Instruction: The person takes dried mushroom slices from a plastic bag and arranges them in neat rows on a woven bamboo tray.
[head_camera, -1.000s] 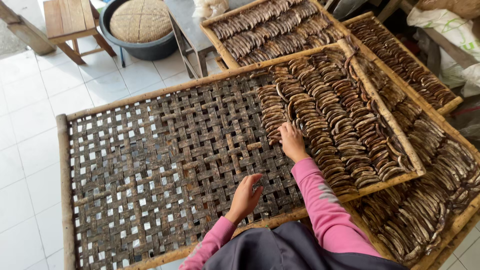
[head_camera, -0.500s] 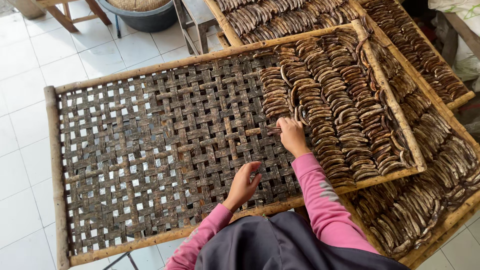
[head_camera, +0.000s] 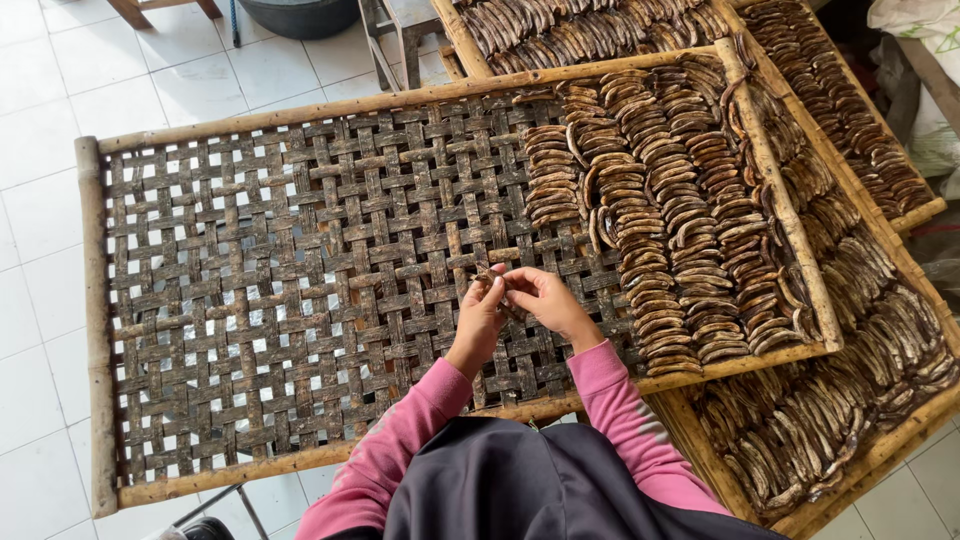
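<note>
My left hand (head_camera: 481, 318) and my right hand (head_camera: 548, 301) meet above the near middle of a woven bamboo drying rack (head_camera: 290, 270). Together they pinch one small dark brown dried strip (head_camera: 495, 277) between the fingertips. Both arms wear pink sleeves. The rack's right part holds several rows of dried brown curved strips (head_camera: 660, 210); its left part is bare weave.
Another rack of dried strips (head_camera: 850, 400) lies under the right side, a third (head_camera: 600, 30) at the top and a fourth (head_camera: 850, 120) at the far right. White tiled floor (head_camera: 40, 150) runs along the left. A dark basin (head_camera: 300, 15) and stool legs stand at the top.
My right hand left the rows of strips and came back toward me. My left hand rose from the weave to meet it, and both now hold one strip. The view shifted slightly.
</note>
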